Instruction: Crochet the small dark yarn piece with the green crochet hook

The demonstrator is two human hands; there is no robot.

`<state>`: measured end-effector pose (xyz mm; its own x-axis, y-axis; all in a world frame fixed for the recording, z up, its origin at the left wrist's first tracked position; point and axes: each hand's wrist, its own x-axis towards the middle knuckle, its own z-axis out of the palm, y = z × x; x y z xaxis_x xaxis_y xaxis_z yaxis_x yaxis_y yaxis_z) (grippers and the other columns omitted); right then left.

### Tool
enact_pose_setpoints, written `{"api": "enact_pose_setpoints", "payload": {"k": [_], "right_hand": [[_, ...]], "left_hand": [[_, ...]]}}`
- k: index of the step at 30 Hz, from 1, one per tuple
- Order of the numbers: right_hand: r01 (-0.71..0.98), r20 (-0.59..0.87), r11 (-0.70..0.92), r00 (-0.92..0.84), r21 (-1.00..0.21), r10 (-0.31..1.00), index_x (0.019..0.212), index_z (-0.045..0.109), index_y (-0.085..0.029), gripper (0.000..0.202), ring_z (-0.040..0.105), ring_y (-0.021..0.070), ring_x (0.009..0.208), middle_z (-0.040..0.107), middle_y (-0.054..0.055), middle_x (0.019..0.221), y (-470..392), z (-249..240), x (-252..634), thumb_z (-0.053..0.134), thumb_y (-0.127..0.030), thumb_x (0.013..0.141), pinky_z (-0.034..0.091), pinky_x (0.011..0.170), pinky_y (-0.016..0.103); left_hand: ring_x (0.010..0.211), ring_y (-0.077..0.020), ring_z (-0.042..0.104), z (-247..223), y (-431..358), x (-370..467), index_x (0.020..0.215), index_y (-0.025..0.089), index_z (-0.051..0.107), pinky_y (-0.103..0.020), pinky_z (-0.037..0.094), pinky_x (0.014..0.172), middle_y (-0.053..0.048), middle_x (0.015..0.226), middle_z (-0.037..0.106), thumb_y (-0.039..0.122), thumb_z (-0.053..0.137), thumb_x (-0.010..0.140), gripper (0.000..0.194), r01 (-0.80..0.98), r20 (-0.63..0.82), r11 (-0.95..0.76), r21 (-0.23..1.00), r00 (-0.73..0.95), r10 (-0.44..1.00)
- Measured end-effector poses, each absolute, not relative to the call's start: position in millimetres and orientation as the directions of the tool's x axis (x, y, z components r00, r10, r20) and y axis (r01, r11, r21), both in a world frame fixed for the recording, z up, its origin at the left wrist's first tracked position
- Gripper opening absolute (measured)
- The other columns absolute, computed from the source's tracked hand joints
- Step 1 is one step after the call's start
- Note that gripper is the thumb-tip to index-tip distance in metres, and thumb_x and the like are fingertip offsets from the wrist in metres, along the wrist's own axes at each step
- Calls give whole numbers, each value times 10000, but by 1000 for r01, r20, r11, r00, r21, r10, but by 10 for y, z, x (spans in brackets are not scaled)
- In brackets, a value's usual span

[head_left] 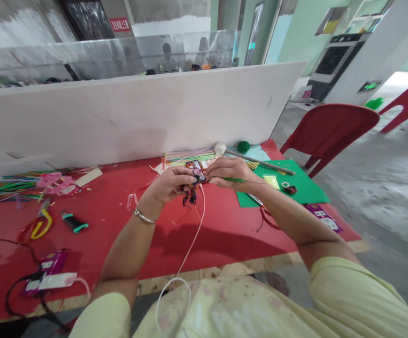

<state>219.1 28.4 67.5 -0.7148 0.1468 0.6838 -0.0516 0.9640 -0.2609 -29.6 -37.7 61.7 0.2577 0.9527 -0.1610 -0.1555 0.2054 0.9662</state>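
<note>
My left hand [176,182] is closed, its thumb and fingers pinching a small dark piece of multicoloured, yarn-like work [190,195] that dangles below the fingertips. Close beside it, my right hand [229,170] is closed around a thin needle-like tool with a green grip [234,180]; its slim shaft runs back over the right wrist. The tool's tip is hidden near the left fingertips. Just behind both hands lies a lit phone [196,170], partly covered by them, with a white cable [197,230] leading toward my body.
On the red-covered table [119,202] are yellow-handled scissors [42,224], a cutter [74,222], a power strip [54,280] and pipe cleaners [4,188]. A green sheet [302,180], red-handled scissors [269,218] and a stick [263,162] lie right. A white board [119,117] stands behind.
</note>
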Motion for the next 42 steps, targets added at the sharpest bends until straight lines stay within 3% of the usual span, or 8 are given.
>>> {"api": "enact_pose_setpoints", "payload": {"k": [10,18,24,26,30,34,38,42], "right_hand": [[-75,691,976,-717,-206,91,1107,786,-251,163,782,226,1038,824,73,1071,237,706,2213,700,-326,990,624,932,414],[-128,719,882,-637,-453,276,924,801,-209,245,770,155,875,814,80,956,255,569,2144,614,-315,1040,626,812,302],[-73,770,992,-638,-102,32,1049,783,-194,151,768,200,971,822,90,1029,257,581,2128,688,-300,1001,622,914,366],[-59,761,995,-648,-84,26,1064,783,-206,148,764,205,977,823,85,1045,248,598,2141,700,-305,993,619,922,378],[-124,714,891,-650,-437,260,942,805,-197,229,756,171,902,817,79,971,224,568,2137,651,-346,1021,618,853,319],[-186,434,416,-624,-890,650,831,782,-169,464,716,152,725,774,65,789,199,390,2005,610,-566,998,583,591,241],[-295,237,79,-554,-952,798,720,693,-172,563,618,129,573,684,29,658,157,173,1797,683,-716,869,496,458,219],[-301,343,229,-415,-926,843,705,630,-192,591,566,116,581,622,8,663,81,92,1659,571,-732,938,467,496,229]], "left_hand": [[368,-78,459,616,-339,-293,667,140,734,-173,187,360,-7,472,574,203,854,525,196,-135,-202,242,961,255,945],[404,-77,480,582,-352,-278,689,135,724,-178,205,374,7,514,585,193,831,546,188,-145,-168,213,966,269,948],[381,-75,450,558,-340,-306,690,146,692,-179,193,366,38,461,534,212,814,536,207,-141,-208,249,958,251,945],[382,-73,446,552,-335,-313,687,142,691,-179,198,366,36,466,540,215,816,530,213,-140,-214,256,957,258,942],[394,-71,457,551,-339,-300,706,138,705,-177,210,370,32,495,562,205,822,534,218,-149,-181,224,963,253,950],[417,-77,485,545,-349,-243,699,137,705,-178,248,376,19,530,583,203,831,537,216,-147,-98,131,980,217,971],[419,-59,431,503,-356,-140,703,137,717,-182,238,384,19,530,561,251,862,597,213,-172,9,18,985,157,988],[415,-29,341,419,-363,-15,810,135,786,-198,225,405,28,579,580,246,854,641,213,-193,166,-175,965,-63,984]]}}
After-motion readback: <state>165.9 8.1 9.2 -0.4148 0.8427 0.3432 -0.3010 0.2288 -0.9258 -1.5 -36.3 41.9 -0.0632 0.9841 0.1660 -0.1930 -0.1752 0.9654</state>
